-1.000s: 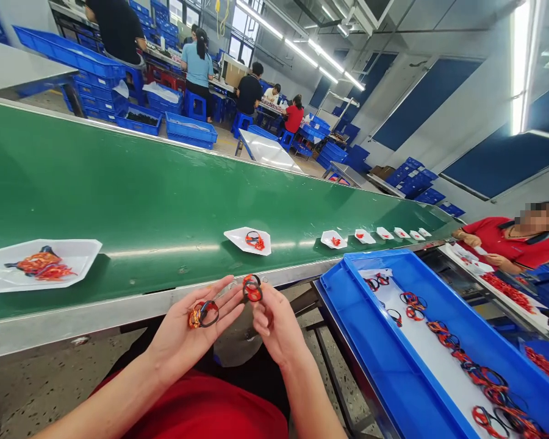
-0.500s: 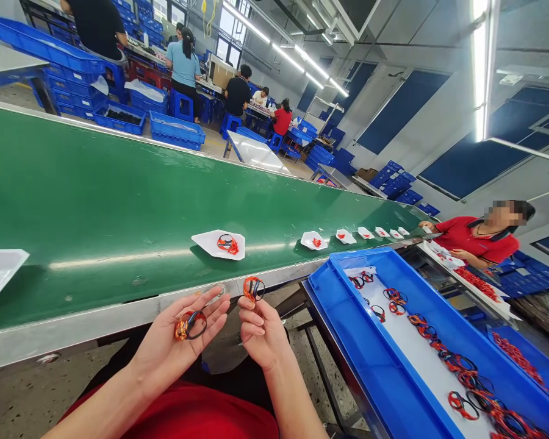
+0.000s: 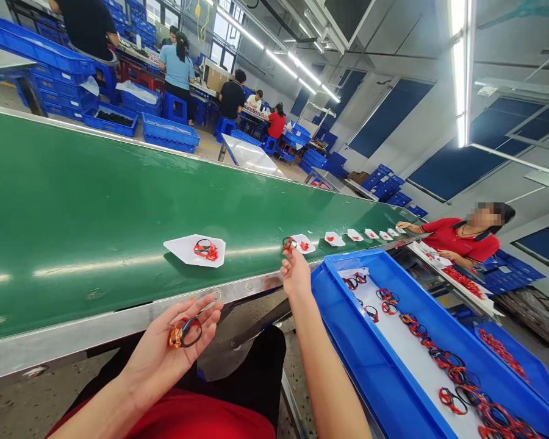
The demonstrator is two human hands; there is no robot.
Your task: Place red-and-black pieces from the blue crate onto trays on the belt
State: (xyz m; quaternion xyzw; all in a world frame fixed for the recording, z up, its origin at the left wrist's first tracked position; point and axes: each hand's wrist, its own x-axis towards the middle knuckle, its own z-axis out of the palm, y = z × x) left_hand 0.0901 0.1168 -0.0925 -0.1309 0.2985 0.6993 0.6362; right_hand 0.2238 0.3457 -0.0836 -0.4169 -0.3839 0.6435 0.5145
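Observation:
My left hand [image 3: 158,347] is palm up with its fingers loosely spread. A coiled orange-and-black wire bundle [image 3: 179,334] lies in that palm; whether it is one coil or more I cannot tell. My right hand [image 3: 296,273] reaches over the green conveyor belt [image 3: 119,201], pinching a small red-and-black wire coil [image 3: 290,244] in its fingertips. The coil overlaps the left part of a white tray [image 3: 307,239] holding small red pieces; contact is unclear. Further left on the belt, another white tray [image 3: 187,247] carries a wire coil [image 3: 205,249] and red pieces.
Several white trays [image 3: 355,235] line the belt towards a co-worker in red [image 3: 457,235]. To my right, a blue bin [image 3: 366,347] holds several wire coils [image 3: 452,360] on white lining. The belt's metal rail [image 3: 119,323] runs before me. Other people sit beyond.
My right hand has moved forward and right with its coil, from beside my left hand to the white tray. Trays on the belt have shifted left. My left hand keeps its bundle.

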